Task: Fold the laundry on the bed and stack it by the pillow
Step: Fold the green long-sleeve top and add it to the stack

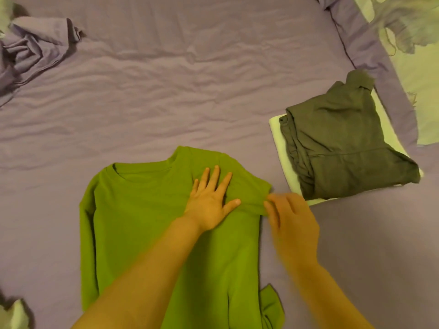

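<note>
Green shirt (pixel 152 224): long-sleeved, flat on the purple bed (pixel 166 79), left sleeve folded in.
Left hand (pixel 211 198): grip wide, palm pressing the chest.
Right hand (pixel 291 222): blurred, pinching the right sleeve edge.
Risk: lifting the palm could let the fold drag crooked.
Stack: dark folded garment (pixel 344 143) near the pillow (pixel 420 91).

Both forearms are bare to the frame's lower edge, with no sleeves, and the left hand (pixel 210 200) and right hand (pixel 293 222), somewhat blurred, are bare too.
</note>
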Demonstrator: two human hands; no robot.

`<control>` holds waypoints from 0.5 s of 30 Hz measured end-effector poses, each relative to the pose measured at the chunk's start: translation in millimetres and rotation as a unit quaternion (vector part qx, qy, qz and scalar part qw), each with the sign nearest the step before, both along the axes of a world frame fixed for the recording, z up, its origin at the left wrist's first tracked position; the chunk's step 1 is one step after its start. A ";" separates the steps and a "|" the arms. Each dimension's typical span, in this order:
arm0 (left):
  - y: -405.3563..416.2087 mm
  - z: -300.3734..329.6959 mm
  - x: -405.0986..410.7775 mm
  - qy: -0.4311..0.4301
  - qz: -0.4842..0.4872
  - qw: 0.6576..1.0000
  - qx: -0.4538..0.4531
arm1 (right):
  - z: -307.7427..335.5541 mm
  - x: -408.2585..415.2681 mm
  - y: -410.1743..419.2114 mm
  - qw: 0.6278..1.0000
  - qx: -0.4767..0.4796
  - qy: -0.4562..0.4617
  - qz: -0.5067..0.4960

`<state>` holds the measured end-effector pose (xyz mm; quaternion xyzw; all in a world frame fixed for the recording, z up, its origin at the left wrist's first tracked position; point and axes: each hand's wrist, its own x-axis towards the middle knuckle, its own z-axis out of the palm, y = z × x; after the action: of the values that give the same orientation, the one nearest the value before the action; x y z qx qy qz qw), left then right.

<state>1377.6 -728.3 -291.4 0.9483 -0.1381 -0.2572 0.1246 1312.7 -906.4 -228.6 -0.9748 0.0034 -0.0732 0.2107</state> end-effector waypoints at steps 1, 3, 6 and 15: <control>1.9 -1.7 0.7 -0.004 -0.026 0.999 0.038 | -6.8 -7.9 1.6 0.995 -0.025 0.056 0.072; 4.7 -4.6 0.9 -0.009 -0.067 0.994 0.089 | -19.6 -24.9 -2.2 0.977 -0.018 0.192 0.089; 2.8 -4.4 2.5 -0.002 -0.065 0.994 0.093 | -31.1 -35.3 -20.9 0.983 0.088 0.145 -0.063; -9.7 14.8 14.8 0.054 -0.034 0.994 0.089 | -39.9 2.2 -27.9 0.982 -0.023 0.186 -0.008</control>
<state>1392.3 -738.1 -276.6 0.9353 -0.1398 -0.3229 0.0385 1315.0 -934.2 -268.5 -0.9758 0.0485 0.1082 0.1838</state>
